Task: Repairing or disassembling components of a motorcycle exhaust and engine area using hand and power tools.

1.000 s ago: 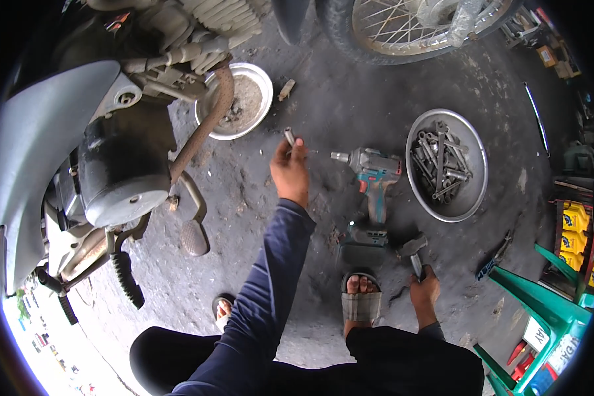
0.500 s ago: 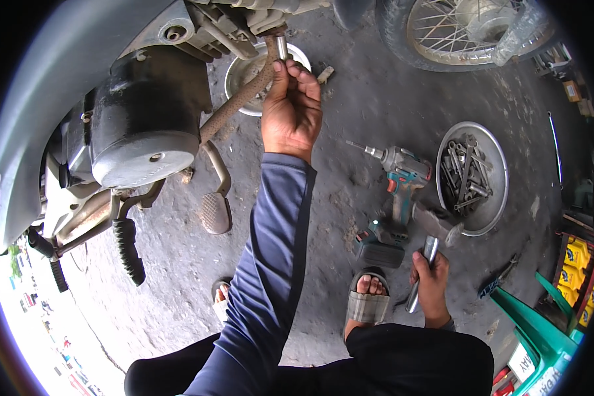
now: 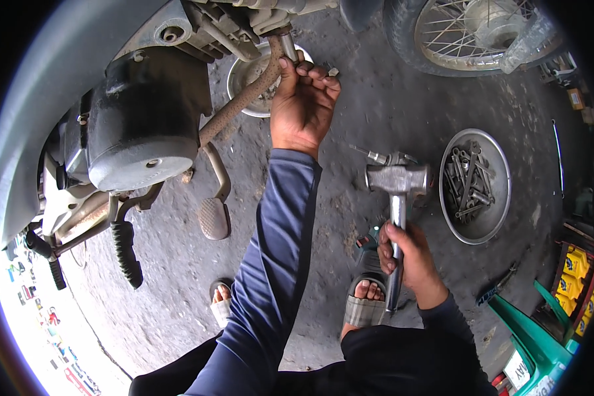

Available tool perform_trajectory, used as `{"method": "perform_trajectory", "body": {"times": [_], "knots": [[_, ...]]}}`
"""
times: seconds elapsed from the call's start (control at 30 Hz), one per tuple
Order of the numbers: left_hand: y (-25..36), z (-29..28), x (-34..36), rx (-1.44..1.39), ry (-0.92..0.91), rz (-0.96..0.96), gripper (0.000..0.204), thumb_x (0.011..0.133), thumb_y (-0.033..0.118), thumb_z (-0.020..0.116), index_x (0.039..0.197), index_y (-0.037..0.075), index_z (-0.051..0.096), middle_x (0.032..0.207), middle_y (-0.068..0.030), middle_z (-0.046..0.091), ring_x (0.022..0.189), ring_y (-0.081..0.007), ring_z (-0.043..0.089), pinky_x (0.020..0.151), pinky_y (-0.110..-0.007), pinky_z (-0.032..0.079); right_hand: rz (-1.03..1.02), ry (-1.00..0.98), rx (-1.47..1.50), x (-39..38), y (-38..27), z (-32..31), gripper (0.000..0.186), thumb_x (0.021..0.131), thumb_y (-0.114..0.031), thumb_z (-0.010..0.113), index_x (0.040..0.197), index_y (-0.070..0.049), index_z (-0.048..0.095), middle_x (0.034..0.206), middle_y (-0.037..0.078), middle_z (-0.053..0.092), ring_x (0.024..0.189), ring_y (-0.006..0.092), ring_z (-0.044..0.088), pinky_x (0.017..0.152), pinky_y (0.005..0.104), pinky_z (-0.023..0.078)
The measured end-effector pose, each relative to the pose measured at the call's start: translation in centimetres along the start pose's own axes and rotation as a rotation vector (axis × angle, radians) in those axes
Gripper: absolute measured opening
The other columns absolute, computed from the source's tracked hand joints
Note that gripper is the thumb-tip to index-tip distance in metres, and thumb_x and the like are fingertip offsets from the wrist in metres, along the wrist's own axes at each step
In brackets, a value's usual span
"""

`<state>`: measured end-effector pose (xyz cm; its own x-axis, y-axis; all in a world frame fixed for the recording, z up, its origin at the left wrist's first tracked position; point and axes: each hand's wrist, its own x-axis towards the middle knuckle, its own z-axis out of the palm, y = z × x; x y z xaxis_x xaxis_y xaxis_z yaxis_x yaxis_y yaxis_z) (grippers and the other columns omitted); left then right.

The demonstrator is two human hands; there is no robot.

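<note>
Your short metal cylinder sits up under the engine, upper end at the fitting by the top of the rusty pipe; can't tell if it's seated. Left hand: grip clamped on its lower end, thumb against fingers, palm up. Right hand: grip clamped round the handle of the hammer, head up, well apart from the cylinder. Hammer head partly covers your teal-and-grey power driver on the ground. Metal basin is behind the pipe, pedal below it. Oval bowl of wrenches to the driver's right, spoked wheel beyond, green plastic stool lower right.
</note>
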<state>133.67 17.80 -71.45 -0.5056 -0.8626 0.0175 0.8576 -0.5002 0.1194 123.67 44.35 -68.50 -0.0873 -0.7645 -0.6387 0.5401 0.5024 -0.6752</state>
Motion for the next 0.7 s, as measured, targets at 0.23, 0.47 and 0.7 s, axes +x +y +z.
{"method": "perform_trajectory", "body": {"times": [0.23, 0.47, 0.7], "knots": [[1.1, -0.9, 0.0, 0.189, 0.066, -0.047, 0.028, 0.086, 0.038, 0.067, 0.099, 0.014, 0.063, 0.102, 0.0001, 0.062, 0.114, -0.0239, 0.052, 0.100, -0.051, 0.036, 0.312, -0.388, 0.572, 5.3, -4.9, 2.0, 0.041, 0.095, -0.046, 0.047, 0.076, -0.009, 0.049, 0.056, -0.002, 0.040, 0.040, 0.0106, 0.041, 0.038, 0.0270, 0.038], [1.4, -1.7, 0.8, 0.394, 0.000, -0.003, 0.031, 0.086, 0.043, 0.066, 0.102, 0.017, 0.066, 0.138, -0.0069, 0.045, 0.136, -0.0308, 0.034, 0.110, -0.062, 0.028, 0.406, -0.678, 0.882, 8.9, -6.4, 6.1, 0.049, 0.097, -0.051, 0.040, 0.079, -0.007, 0.050, 0.058, 0.001, 0.045, 0.041, 0.0143, 0.049, 0.039, 0.0308, 0.045], [2.2, -2.1, 1.1, 0.584, -0.015, 0.003, 0.047, 0.088, 0.048, 0.062, 0.123, 0.017, 0.055, 0.144, -0.0102, 0.040, 0.138, -0.0301, 0.031, 0.111, -0.061, 0.027, 0.491, -0.789, 1.083, 11.2, -7.4, 8.2, 0.046, 0.091, -0.053, 0.053, 0.073, -0.010, 0.054, 0.058, -0.002, 0.049, 0.046, 0.0116, 0.053, 0.041, 0.0269, 0.045]]}}
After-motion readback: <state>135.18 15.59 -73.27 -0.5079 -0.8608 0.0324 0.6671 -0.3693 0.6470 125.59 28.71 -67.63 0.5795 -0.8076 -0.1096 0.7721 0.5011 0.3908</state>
